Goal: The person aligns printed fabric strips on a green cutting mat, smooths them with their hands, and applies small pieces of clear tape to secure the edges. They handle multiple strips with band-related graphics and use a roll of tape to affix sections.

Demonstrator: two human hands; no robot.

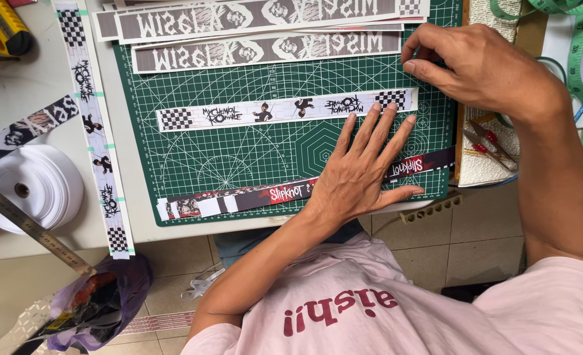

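Flattening a white printed strip [285,110] on the green cutting mat [239,158] is judged underway: its right end is pressed by the spread left hand [360,171] and pinched by the right hand [475,66]; steady alignment seems needed.

Your matt rubbery green cutting mat [239,141] bears a smooth printed paper strip [265,112]; steel ruler [31,227], glossy white ribbon roll [31,187].

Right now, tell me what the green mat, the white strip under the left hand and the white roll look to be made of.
Green mat: probably vinyl or rubber, matte, printed with a white grid and arcs.
White strip: looks like printed paper or ribbon, thin and flat; the left hand presses its checkered end, while the right hand rests on the mat's edge.
White roll: seemingly woven ribbon or tape, wound in smooth layers.
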